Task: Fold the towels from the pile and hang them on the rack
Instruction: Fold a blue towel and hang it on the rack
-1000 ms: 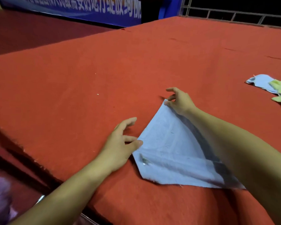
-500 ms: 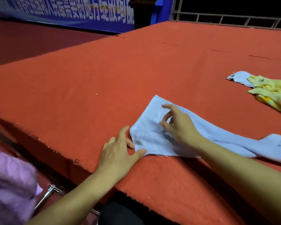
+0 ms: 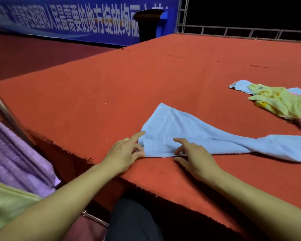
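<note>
A light blue towel (image 3: 189, 134) lies on the red carpeted platform (image 3: 111, 87), its left end spread flat and its right end bunched and trailing to the right. My left hand (image 3: 127, 152) is at the towel's near left corner, index finger stretched along the edge, thumb and curled fingers pinching the corner. My right hand (image 3: 193, 155) pinches the near edge a little to the right, thumb below it and index finger lying on the cloth. The pile of towels (image 3: 276, 103), yellow, blue and pink, sits at the far right.
At the lower left a purple towel (image 3: 16, 157) and a yellow-green towel (image 3: 5, 204) hang by a metal rack bar (image 3: 2, 105). The platform's frayed front edge (image 3: 87, 159) runs just below my hands. A blue banner (image 3: 76, 20) and railing stand behind.
My right hand laid the far corner down, slid over the towel and came back to the near edge. My left hand stayed at the near left corner. The view shifted, revealing more of the rack.
</note>
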### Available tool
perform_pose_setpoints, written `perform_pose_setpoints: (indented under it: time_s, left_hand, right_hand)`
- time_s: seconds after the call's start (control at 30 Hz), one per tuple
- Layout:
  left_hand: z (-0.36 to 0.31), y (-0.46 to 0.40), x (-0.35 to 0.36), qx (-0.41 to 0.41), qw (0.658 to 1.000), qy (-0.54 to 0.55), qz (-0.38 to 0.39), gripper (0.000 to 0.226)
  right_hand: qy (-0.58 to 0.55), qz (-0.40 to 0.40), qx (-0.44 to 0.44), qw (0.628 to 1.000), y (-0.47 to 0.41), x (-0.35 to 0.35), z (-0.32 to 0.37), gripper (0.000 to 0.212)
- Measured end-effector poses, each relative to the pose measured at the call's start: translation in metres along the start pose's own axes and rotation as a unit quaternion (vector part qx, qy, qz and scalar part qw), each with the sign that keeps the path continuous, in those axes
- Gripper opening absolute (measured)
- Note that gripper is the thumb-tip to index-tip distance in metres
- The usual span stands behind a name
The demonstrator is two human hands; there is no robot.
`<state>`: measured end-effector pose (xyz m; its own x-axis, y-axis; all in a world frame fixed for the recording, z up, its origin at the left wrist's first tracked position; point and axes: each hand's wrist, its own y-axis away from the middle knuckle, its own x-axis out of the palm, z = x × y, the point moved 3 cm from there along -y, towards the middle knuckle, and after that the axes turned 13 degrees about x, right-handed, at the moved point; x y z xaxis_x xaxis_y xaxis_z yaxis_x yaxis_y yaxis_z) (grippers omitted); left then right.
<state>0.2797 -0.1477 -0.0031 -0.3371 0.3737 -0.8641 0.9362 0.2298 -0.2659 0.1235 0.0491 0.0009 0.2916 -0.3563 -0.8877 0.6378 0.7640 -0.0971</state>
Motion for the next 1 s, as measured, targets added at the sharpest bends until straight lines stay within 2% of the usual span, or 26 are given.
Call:
perform_pose_setpoints:
  time_s: [0.13,0.27,0.43,0.53,0.6,0.67,0.73,1.0]
  left_hand:
    - [0.033,0.026,-0.021,-0.02,0.999,0.026,0.03,0.076]
    - [0.053,0.046,-0.041,-0.044,0.998,0.032,0.024,0.072]
    - [0.057,0.048,-0.049,-0.035,0.998,-0.015,0.046,0.067]
    - [0.048,0.045,-0.048,-0.051,0.999,-0.005,0.017,0.06]
    - [0.031,0.04,-0.044,-0.042,0.999,-0.002,-0.032,0.057]
    - [0.006,0.028,-0.033,-0.004,0.998,0.012,-0.06,0.053]
    - [-0.027,0.014,-0.015,0.046,0.997,0.037,-0.054,0.052]
    - [-0.147,-0.086,0.065,0.187,0.975,0.124,0.007,0.044]
  right_hand:
    - [0.01,-0.004,-0.026,1.0,0.004,0.006,0.012,0.056]
    - [0.036,-0.001,-0.026,0.999,0.003,0.012,0.026,0.049]
    - [-0.007,0.051,-0.069,0.996,0.03,0.013,0.051,0.049]
    - [0.006,0.069,-0.092,0.993,0.051,0.016,0.055,0.054]
    - [-0.047,0.072,-0.093,0.992,0.056,0.012,0.048,0.057]
    - [-0.129,0.042,-0.072,0.988,0.057,0.002,0.03,0.054]
    - [-0.171,-0.015,-0.036,0.984,0.057,-0.013,0.006,0.051]
    - [-0.141,-0.192,0.101,0.966,0.084,-0.094,-0.123,0.038]
